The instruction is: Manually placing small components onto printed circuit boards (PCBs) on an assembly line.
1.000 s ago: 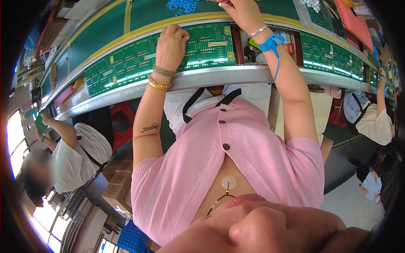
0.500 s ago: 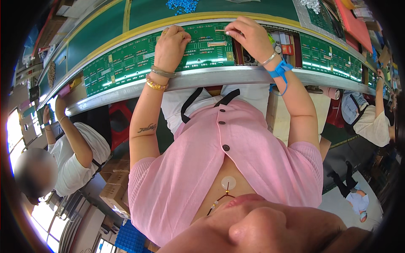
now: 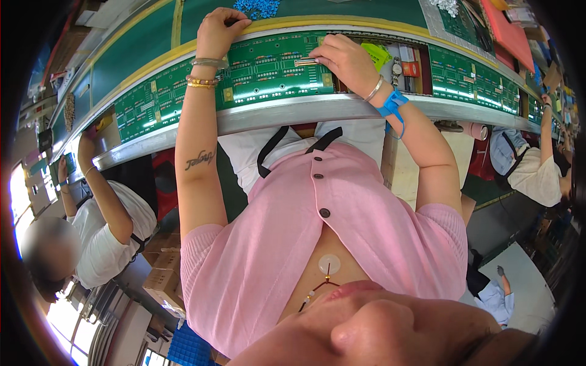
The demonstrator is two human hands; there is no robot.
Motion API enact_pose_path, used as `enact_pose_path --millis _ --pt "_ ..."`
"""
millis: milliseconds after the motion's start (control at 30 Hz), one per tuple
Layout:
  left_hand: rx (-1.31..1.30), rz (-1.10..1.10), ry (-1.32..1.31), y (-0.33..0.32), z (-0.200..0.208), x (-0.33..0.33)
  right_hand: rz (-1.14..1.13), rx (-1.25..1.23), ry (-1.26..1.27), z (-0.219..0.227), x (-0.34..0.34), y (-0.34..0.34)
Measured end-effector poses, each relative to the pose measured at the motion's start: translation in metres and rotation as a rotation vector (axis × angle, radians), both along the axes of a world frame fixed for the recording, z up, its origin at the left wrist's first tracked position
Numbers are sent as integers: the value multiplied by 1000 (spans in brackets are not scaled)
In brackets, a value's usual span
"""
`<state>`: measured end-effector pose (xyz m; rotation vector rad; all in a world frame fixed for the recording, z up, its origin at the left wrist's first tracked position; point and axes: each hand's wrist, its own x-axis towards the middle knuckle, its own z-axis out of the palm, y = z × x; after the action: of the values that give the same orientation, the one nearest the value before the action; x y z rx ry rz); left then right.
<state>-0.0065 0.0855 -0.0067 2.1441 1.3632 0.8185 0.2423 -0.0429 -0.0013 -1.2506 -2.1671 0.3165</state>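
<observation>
My left hand (image 3: pixel 221 30) is past the far rail, just left of a pile of small blue parts (image 3: pixel 259 7). Its thumb and fingers bend together in a pinch, and whatever lies between the tips is too small to tell. Below it runs a long green circuit board (image 3: pixel 278 85) fitted with small resistors and rows of pins. My right hand (image 3: pixel 349 61) is over the board's right end, fingers closed. Its fingertips meet the right end of a pale narrow connector strip (image 3: pixel 303 62) on the board; I cannot tell whether they grip it.
A metal rail (image 3: pixel 281 114) edges the near side. Right of the board, a gap holds a yellow-green packet (image 3: pixel 375 55), a wristwatch (image 3: pixel 397 68) and a red-orange box (image 3: pixel 411 68). Another green board (image 3: pixel 473 79) follows. White parts (image 3: pixel 447 7) lie far right. Co-workers sit on both sides.
My left hand has moved from over the board up and left, beside the blue parts. My right hand has come down and left to the pale connector strip; the thin tan strip at its fingertips no longer shows.
</observation>
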Motion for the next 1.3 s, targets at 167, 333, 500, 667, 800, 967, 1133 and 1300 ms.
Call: enact_pose_path --millis 167,333,500,667,800,967,1133,1300 --pt "-64 128 -201 -7 1 -1 57 18 -98 0 -3 5" --pt "-20 155 -230 -13 4 3 68 24 -132 1 -5 5" --pt "-130 158 -285 -19 6 1 74 69 -179 2 -5 3" --pt "-83 66 -333 -24 5 -1 69 84 -178 0 -4 3" --pt "-136 80 -258 -35 17 -1 101 108 -245 0 -3 5" --pt "-267 56 -192 -62 26 -9 130 149 -287 10 12 -6" --pt "-93 -14 -53 -79 32 -20 28 62 -349 8 16 -23" --pt "65 -52 198 -81 24 -19 -1 76 -346 6 15 -21"
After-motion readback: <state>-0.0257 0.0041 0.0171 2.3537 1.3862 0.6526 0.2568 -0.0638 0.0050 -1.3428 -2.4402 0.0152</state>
